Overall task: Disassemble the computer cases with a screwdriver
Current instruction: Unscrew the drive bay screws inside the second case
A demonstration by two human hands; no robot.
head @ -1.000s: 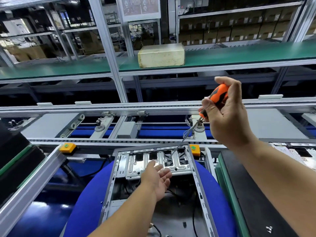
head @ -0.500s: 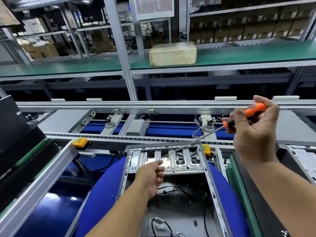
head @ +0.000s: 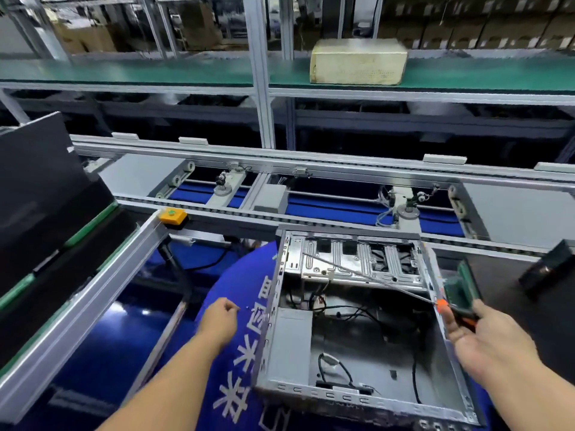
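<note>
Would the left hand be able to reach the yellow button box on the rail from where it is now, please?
Probably yes: the left hand holds nothing I can see, and only open blue mat and rail lie between it and the yellow button box.

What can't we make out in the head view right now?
- Whether the left hand holds a screw: its fingers curl away from the camera, and the contents are too small to tell.
- Screwdriver handle: mostly covered by the right hand.
- Screwdriver tip and any screw on the drive bracket: too thin and blurred.
- Computer case near corner: cut off by the bottom edge.
</note>
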